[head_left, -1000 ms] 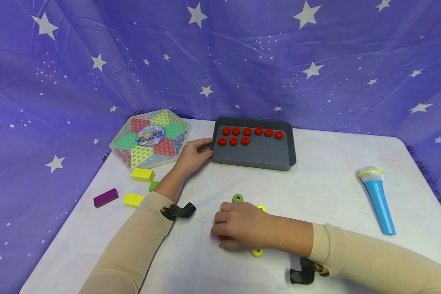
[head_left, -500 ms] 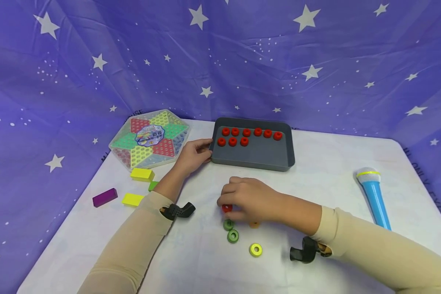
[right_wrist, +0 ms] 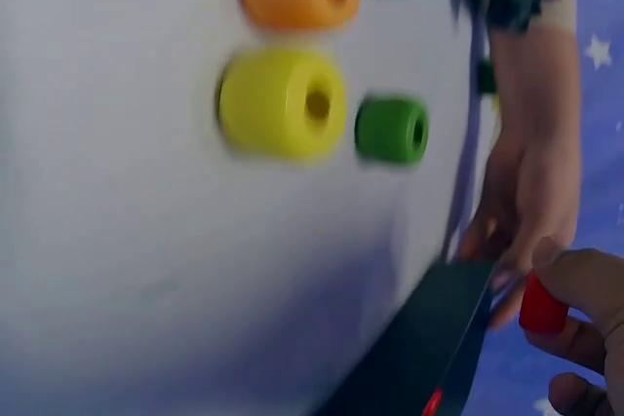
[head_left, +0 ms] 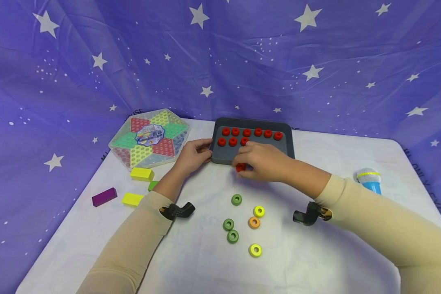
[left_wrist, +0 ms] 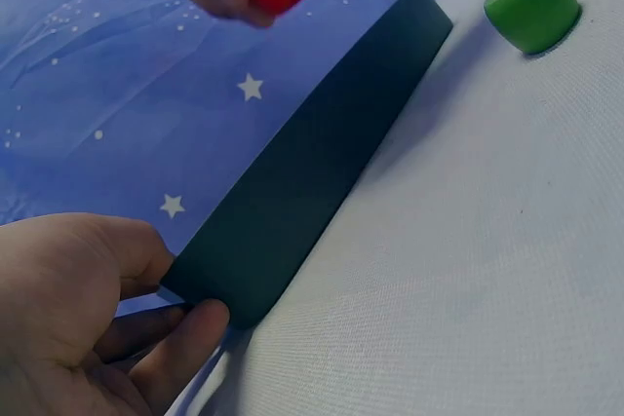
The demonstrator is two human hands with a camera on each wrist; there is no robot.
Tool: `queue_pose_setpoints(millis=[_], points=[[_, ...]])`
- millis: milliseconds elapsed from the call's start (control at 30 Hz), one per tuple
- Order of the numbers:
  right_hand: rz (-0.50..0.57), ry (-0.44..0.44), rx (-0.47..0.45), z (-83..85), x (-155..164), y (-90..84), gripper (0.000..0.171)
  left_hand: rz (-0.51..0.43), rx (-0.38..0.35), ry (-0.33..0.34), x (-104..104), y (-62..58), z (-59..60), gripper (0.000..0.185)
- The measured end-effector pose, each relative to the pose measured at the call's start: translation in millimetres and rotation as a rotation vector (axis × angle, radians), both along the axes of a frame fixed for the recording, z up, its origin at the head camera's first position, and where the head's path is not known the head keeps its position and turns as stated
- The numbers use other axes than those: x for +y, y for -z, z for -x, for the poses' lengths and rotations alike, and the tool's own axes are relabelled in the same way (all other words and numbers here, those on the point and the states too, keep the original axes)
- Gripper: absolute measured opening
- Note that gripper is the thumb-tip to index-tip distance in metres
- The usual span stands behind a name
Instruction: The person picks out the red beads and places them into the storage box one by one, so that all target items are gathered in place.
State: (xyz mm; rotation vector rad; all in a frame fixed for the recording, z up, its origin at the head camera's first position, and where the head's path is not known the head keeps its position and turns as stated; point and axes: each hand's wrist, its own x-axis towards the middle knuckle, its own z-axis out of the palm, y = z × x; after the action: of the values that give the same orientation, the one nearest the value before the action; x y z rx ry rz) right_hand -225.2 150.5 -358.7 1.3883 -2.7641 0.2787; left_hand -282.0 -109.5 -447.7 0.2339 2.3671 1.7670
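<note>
A dark grey tray [head_left: 223, 155] stands at the back of the table, with several red beads [head_left: 268, 133] in two rows inside. My left hand [head_left: 192, 156] is at its left end; in the left wrist view the thumb and fingers hold the tray's corner [left_wrist: 249, 289]. My right hand [head_left: 264, 161] pinches another red bead [right_wrist: 543, 307] between thumb and fingers, over the tray's front edge. Nearer me on the white cloth lie loose beads: several green [head_left: 237, 199], yellow [head_left: 255, 250] and one orange [head_left: 254, 222].
A hexagonal Chinese checkers box [head_left: 165, 130] lies left of the tray. Yellow blocks [head_left: 142, 174], a purple block [head_left: 104, 197] and a partly covered green block [head_left: 152, 185] are by the left forearm. A blue toy microphone [head_left: 369, 177] lies right, partly behind the right sleeve.
My right hand has picked a red bead up from among the loose beads and carried it away from me to the tray's front edge. My left hand has stayed at the tray.
</note>
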Motion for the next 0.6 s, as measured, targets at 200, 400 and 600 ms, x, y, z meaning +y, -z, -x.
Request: queue_pose_setpoints(millis=[200,400,600], points=[[-0.076,0.069,0.017,29.5,16.9,0.9,0.029,0.005,0.006,-0.006,-3.3,0.6,2.5,0.046],[-0.115,0.137,0.036,61.0,34.4,10.3,0.033,0.017,0.006,-0.008,-4.4,0.5,2.0,0.046],[-0.136,0.22,-0.018,87.0,47.1,18.1,0.034,0.021,0.003,-0.005,-0.9,-0.3,-0.5,0.047]])
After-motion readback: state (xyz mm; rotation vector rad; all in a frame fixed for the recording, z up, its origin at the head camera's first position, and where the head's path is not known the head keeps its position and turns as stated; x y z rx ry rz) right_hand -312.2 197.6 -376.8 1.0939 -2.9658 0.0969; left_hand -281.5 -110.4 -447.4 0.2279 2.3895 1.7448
